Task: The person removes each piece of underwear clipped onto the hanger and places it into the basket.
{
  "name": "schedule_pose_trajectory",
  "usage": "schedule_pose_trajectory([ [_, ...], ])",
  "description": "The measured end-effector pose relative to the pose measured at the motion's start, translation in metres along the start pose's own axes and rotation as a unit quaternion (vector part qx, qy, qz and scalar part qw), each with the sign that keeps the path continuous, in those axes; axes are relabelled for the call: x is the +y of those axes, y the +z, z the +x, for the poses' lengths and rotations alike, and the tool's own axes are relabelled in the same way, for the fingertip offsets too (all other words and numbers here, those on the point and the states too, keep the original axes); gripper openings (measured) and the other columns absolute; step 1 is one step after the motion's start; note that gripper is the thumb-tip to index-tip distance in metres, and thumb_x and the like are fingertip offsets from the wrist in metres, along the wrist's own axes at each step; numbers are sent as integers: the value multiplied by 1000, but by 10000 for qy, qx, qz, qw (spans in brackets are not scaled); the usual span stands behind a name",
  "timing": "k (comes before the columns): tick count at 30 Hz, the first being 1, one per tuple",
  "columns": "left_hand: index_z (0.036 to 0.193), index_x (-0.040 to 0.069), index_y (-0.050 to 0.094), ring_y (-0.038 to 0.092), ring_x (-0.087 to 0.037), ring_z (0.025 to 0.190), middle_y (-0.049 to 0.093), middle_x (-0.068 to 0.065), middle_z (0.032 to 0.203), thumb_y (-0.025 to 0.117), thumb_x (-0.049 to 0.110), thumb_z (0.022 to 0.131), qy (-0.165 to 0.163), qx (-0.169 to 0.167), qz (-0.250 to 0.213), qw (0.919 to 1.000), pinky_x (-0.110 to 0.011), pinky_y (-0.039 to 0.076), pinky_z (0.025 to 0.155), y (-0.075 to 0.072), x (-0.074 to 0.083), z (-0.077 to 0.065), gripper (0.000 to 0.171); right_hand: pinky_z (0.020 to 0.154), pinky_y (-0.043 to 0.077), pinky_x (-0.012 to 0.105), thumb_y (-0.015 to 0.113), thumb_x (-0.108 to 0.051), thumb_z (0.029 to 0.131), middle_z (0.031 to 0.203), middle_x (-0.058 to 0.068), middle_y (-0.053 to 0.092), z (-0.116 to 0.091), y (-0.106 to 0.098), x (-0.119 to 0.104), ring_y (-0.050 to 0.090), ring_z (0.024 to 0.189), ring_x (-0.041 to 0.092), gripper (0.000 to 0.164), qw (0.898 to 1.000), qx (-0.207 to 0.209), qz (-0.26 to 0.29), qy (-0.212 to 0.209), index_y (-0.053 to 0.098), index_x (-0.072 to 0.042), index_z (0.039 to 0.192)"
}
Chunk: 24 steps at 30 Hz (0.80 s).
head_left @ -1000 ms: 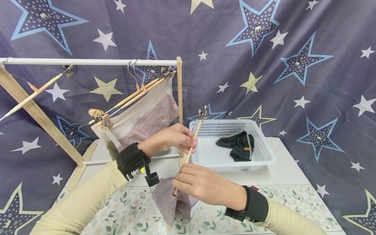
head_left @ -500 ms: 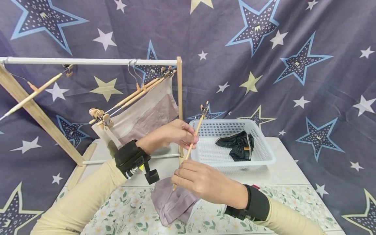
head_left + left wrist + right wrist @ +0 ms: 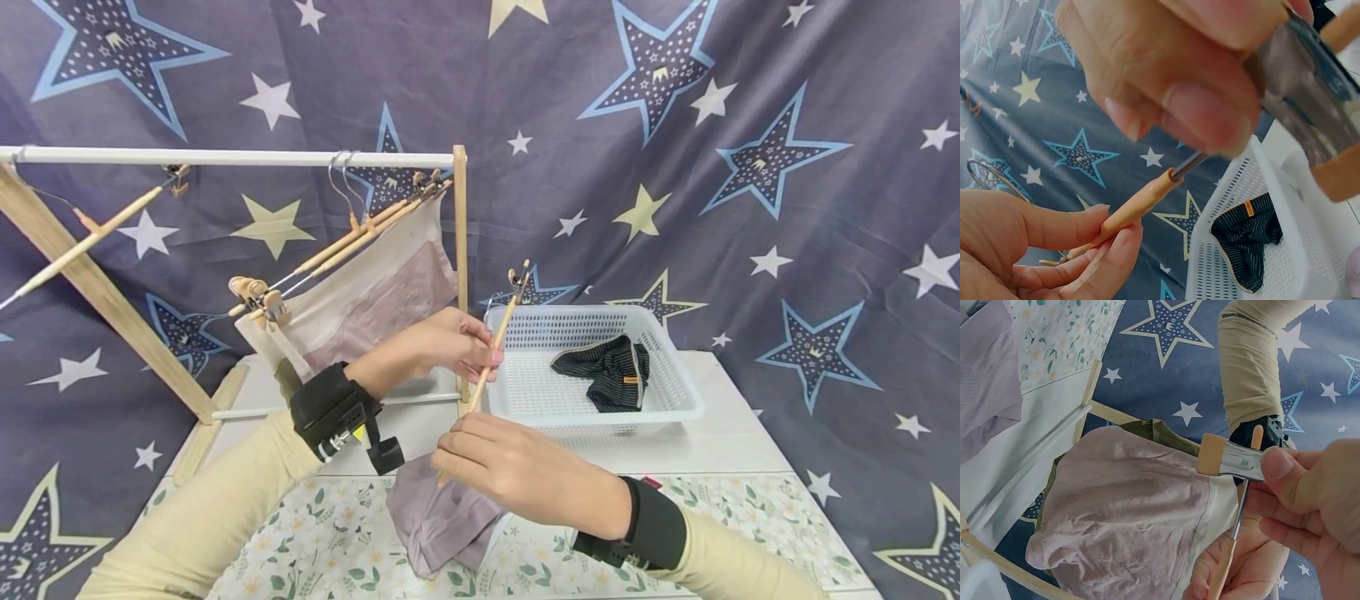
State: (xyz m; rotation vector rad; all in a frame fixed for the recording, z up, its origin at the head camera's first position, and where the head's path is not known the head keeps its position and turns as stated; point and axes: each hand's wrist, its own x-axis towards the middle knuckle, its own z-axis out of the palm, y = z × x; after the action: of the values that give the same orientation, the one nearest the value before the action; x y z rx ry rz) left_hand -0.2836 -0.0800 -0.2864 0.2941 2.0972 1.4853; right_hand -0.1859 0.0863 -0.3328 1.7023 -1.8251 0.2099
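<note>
My left hand [image 3: 453,343] pinches the wooden bar of a clip hanger [image 3: 507,317], which slants from upper right to lower left. At its near end, my right hand [image 3: 517,467] pinches a metal clip with wooden pads, clearest in the right wrist view as the clip [image 3: 1241,460]. A thin metal rod [image 3: 1190,165] joins the bar to that end. The far clip [image 3: 518,277] sticks up past my left hand. Beneath my right hand a mauve cloth garment [image 3: 442,525] lies on the table, apart from the visible clip.
Left stands a rack with a white rail [image 3: 247,157]. Hung garments [image 3: 390,287] and a bare hanger [image 3: 90,237] are on it. A white basket [image 3: 592,423] holds a black striped garment [image 3: 618,375]. A starry curtain [image 3: 570,100] closes off the back.
The mauve garment, bunched and creased a second ago, now lies smoother. The hanger rose slightly, then shifted a little left in my hands. Both hands keep their hold.
</note>
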Motion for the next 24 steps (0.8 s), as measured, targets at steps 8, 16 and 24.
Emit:
schedule_pose_trajectory([
  [8,115,-10,62,71,-11,69,69,-8,87,67,0,96,174,400,-279,9987,-31,63,75,2,-5,-3,22,107,48,27,64,-4,95,115,4,70,0,8,1,65,110,16,28,9999,36,69,135,68,-6,122],
  [16,119,-11,65,71,-10,66,76,-14,92,70,-2,93,588,864,-212,9943,-39,64,75,1,-12,-8,28,105,52,33,74,-5,87,119,9,72,-9,15,8,69,113,21,37,9982,425,-58,426,68,-7,124],
  [24,119,-12,68,71,-11,68,76,-21,95,70,-3,92,1130,1145,179,9868,-38,64,73,-7,-20,-20,29,105,52,31,79,-12,86,119,7,72,-22,21,15,69,109,19,39,9931,535,390,967,69,-6,123],
])
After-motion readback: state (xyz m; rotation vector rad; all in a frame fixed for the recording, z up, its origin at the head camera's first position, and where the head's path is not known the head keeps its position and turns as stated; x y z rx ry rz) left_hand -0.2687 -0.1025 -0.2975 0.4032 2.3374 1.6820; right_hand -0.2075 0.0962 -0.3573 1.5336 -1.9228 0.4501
